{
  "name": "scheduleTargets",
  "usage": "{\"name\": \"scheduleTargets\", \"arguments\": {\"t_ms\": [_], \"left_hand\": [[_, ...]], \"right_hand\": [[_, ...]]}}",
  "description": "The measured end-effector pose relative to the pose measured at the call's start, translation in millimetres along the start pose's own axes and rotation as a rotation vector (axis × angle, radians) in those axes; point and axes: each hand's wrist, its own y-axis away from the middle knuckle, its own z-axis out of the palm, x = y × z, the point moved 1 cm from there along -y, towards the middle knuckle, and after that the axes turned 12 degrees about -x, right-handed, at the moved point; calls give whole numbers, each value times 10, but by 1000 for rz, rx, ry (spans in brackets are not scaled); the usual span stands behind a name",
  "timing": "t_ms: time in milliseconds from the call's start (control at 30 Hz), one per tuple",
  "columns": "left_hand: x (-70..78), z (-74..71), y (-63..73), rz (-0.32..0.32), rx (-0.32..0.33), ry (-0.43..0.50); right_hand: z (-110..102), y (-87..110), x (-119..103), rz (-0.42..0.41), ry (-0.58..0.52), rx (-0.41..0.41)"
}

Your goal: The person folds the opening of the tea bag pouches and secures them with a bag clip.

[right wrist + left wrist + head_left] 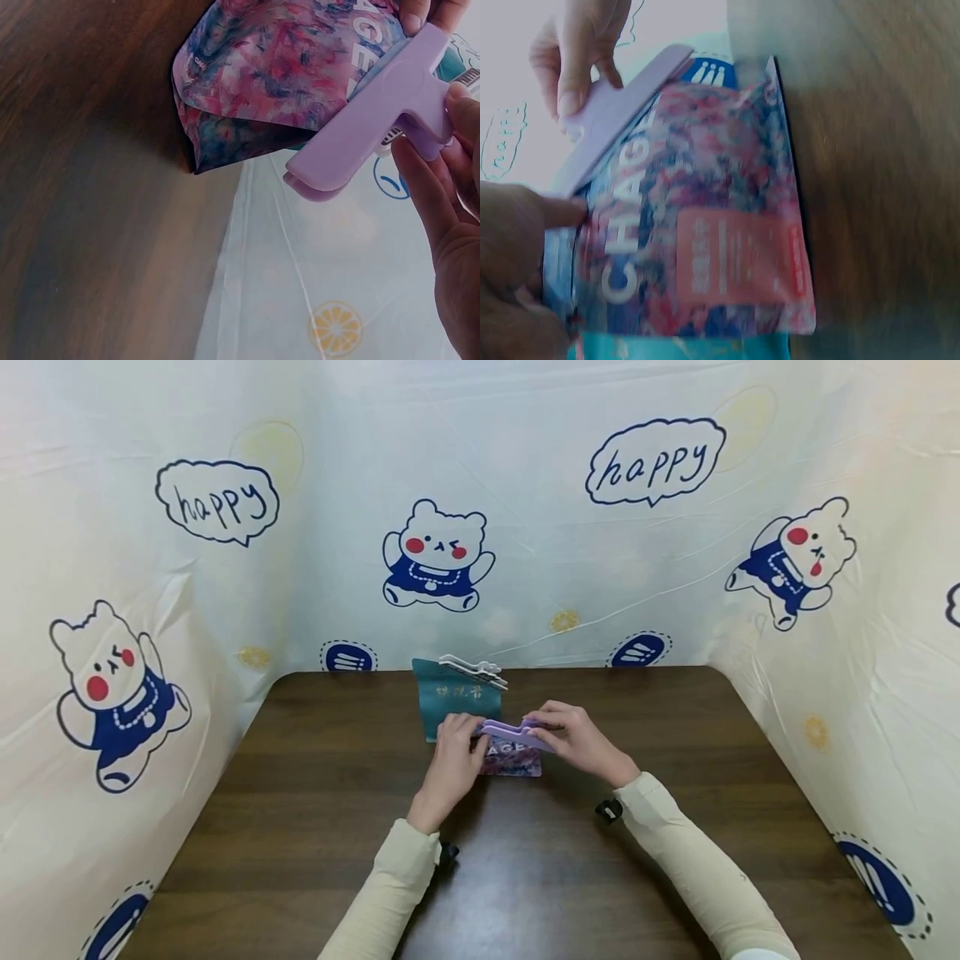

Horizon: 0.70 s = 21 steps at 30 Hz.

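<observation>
A pink-and-blue printed pouch (pixel 727 165) with white lettering stands on the table, its base spread and its top edge at the purple bag clip (pixel 375 112). My right hand (pixel 579 742) pinches that clip by its handles, thumb on one side and fingers on the other. The long bar of the clip lies along the pouch's top edge in both wrist views. With my left hand (pixel 452 762) I hold the other top corner of the pouch, fingertips close to the end of the clip.
Right behind the pouch stands a teal bag (pixel 450 702) with gold characters. A white clip (pixel 474 668) sits along its top edge. The dark wooden table (pixel 525 877) is bordered at the back and sides by a printed cloth (pixel 540 552).
</observation>
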Motion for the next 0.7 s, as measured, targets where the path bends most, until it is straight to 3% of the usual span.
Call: {"name": "scheduleTargets", "arguments": {"t_ms": [167,267,467,700], "left_hand": [[-76,-86,16,27,-52,23],[-104,-74,34,3,-58,54],[-80,-47,36,-37,-28,98],[-61,-34,32,-43,13,77]], "right_hand": [[3,6,1,-1,-11,4],[21,9,4,-2,-15,8],[82,-17,26,-2,-26,41],[99,-79,-93,-16,-40,61]]}}
